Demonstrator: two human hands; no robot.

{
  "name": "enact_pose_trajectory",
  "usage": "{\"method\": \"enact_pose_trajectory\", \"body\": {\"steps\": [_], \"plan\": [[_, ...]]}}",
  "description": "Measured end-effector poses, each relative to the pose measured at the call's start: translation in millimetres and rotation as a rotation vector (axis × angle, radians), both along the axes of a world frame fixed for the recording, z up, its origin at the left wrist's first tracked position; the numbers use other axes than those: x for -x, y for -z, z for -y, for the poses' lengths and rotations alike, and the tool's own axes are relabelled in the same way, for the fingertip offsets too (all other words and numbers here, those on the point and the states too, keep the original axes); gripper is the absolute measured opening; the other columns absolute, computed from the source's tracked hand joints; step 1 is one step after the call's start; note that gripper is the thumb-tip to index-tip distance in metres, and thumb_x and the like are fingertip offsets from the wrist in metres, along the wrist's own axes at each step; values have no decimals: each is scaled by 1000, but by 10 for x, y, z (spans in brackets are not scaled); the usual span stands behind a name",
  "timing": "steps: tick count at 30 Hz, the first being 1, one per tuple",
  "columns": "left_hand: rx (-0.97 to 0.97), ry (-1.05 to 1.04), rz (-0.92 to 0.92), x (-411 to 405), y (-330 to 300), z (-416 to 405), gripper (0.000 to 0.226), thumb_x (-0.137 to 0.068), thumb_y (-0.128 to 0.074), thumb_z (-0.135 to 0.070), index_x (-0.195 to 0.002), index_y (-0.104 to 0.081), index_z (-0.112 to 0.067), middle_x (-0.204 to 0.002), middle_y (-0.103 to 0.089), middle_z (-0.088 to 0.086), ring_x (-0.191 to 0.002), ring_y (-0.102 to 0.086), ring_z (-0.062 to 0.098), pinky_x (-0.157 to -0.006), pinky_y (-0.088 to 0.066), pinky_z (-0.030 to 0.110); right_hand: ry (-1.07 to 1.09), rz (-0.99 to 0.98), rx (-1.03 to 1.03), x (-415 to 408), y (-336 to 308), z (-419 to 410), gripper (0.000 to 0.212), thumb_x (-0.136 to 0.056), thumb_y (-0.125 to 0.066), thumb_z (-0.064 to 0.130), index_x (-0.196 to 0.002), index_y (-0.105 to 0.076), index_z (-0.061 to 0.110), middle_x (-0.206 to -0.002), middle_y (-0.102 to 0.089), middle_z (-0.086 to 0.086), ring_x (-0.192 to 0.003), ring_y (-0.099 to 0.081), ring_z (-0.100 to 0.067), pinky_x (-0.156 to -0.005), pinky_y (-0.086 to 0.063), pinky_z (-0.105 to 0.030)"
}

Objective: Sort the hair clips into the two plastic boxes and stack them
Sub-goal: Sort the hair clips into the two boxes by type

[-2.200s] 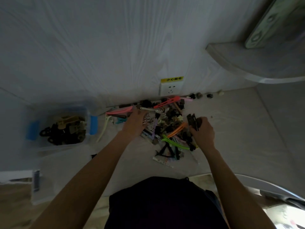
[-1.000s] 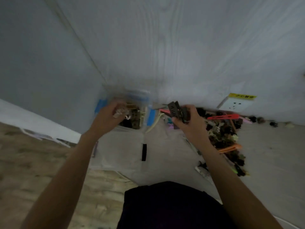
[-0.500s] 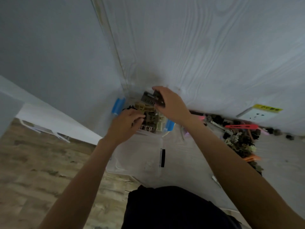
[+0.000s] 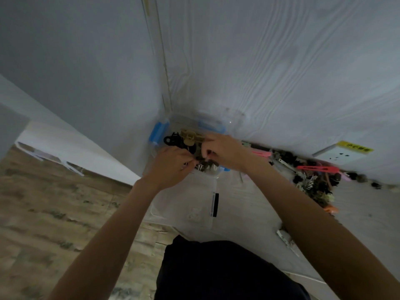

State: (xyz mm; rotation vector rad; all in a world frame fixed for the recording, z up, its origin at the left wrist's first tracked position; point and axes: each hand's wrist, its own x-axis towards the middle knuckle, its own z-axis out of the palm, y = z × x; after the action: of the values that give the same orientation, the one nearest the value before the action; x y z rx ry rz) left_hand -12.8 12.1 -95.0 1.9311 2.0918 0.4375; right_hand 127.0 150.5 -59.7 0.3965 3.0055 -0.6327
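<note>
Left hand: the left hand [image 4: 171, 164] reaches over the near edge of the clear plastic box [image 4: 173, 120], fingers curled and pinched together over the clips inside; whether they grip a clip cannot be told.
Right hand: the right hand [image 4: 225, 151] comes over the box from the right, fingers curled down into the contents; what they grip, if anything, is hidden.
Box: it sits in the corner where two walls meet, with a blue latch [image 4: 158, 132] on its left side, and holds a heap of dark and beige claw clips [image 4: 189, 136].
Loose clips: a pile of hair clips [image 4: 311, 182] lies well to the right of the box along the foot of the wall, a long red clip [image 4: 317, 168] on top and a pink clip [image 4: 260, 153] between pile and box.
In the way: both hands cover the near half of the box.
Near things: a flat clear lid [image 4: 194, 204] with a black strip [image 4: 215, 204] lies just in front of the box; a silver clip [image 4: 285, 239] lies further out, toward the person.
Surface: a pale wood-grain floor panel [image 4: 249, 202], with brown wood flooring [image 4: 54, 213] left of the box.
Room: grey wood-grain wall [image 4: 281, 72] behind the box; a white socket [image 4: 337, 155] with a yellow label far to its right.
</note>
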Motion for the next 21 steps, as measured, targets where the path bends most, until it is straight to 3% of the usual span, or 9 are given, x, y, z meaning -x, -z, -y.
{"method": "enact_pose_trajectory", "body": {"steps": [3,5,7,9,12,16,18,21], "plan": [[-27,-28,33,26,39,-12,46,-88,-32,-44,-85,-70,-17,-86,-70,0,-79,-62,22,-71,-32,25,29,-165,55,-54,-19,-56,11,-82,-60,-2,-80,-64,8,-88,-61,-6,-76,-55,-11,-71,-40,-9],[-33,-62,95,28,55,-10,48,-89,-32,-45,-83,-68,-15,-79,-68,1,-72,-60,21,-66,-35,25,62,-142,51,-101,-6,-109,15,-81,-58,-3,-84,-65,10,-91,-62,-6,-81,-58,-15,-76,-49,-23],[-68,-85,138,21,52,5,48,-90,-33,-45,-87,-70,-14,-81,-68,2,-73,-61,20,-65,-43,29,77,-80,-29,-186,26,-144,21,-76,-56,-4,-86,-68,9,-94,-64,-10,-89,-59,-25,-81,-49,-37],[-113,-123,170,14,21,12,41,-91,-36,-40,-98,-69,-16,-95,-69,1,-83,-62,19,-72,-50,34,124,-68,-131,-254,49,-150,21,-75,-54,2,-88,-69,10,-95,-65,-11,-93,-60,-29,-84,-45,-41],[-108,-215,203,-6,-27,-57,29,-94,-45,-26,-118,-59,-18,-120,-60,1,-109,-54,17,-91,-45,33,195,-95,-202,-221,56,-106,23,-86,-50,13,-102,-66,11,-100,-67,-8,-93,-61,-26,-84,-44,-39],[94,-241,226,-188,-71,-282,43,-95,-44,-21,-136,-42,-9,-138,-47,12,-126,-43,26,-104,-34,36,149,41,-215,-153,163,-14,33,-92,-47,24,-123,-56,14,-124,-60,-7,-105,-59,-27,-90,-41,-39],[143,-233,191,-278,-64,-372,45,-96,-42,-18,-140,-36,-7,-140,-45,14,-128,-41,28,-105,-31,35,187,76,-294,-178,207,-3,29,-88,-56,27,-114,-61,16,-109,-67,-6,-96,-61,-27,-85,-42,-38],[160,-180,131,-338,-39,-476,46,-95,-41,-16,-140,-36,-12,-139,-47,12,-126,-40,28,-103,-33,39,327,99,-453,-156,194,14,10,-70,-74,26,-74,-70,18,-66,-69,0,-70,-60,-22,-69,-44,-30]]}}
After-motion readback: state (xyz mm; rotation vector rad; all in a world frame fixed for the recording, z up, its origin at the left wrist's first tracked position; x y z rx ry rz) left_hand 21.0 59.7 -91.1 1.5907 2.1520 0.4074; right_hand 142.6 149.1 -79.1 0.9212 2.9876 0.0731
